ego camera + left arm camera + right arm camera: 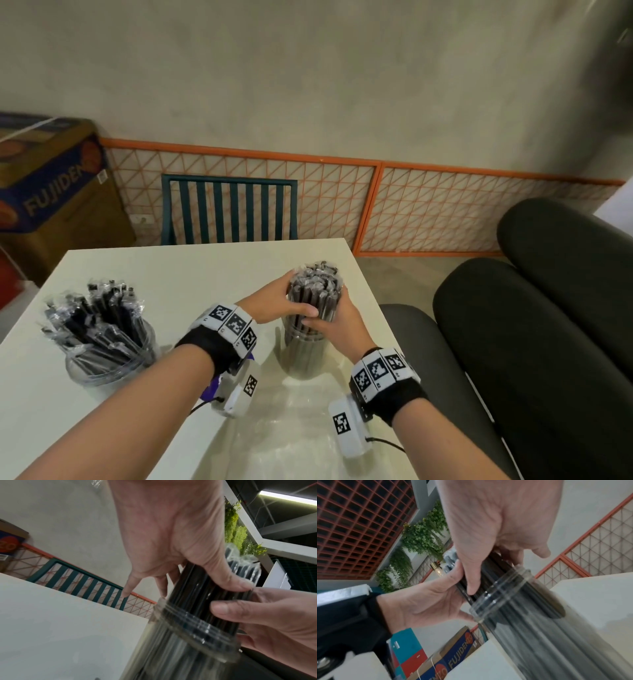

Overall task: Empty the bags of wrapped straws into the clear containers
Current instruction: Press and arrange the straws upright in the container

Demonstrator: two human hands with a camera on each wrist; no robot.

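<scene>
A tall clear container (303, 353) stands right of the table's middle, with a tight bundle of black wrapped straws (313, 291) upright in it and sticking well above its rim. My left hand (284, 299) grips the bundle from the left and my right hand (337, 315) grips it from the right, thumbs meeting at the front just above the rim. The left wrist view shows my left hand (171, 561) curled round the straws (205, 601) over the container's threaded mouth (188, 632). In the right wrist view my right hand (496, 534) holds them above the container (513, 601).
A second clear container (106, 356) at the table's left holds several wrapped straws fanned outward. Clear plastic film (291, 431) lies flat on the white table (171, 274) near me. A green chair (229, 209) stands behind the table, black seat cushions (548, 325) to the right.
</scene>
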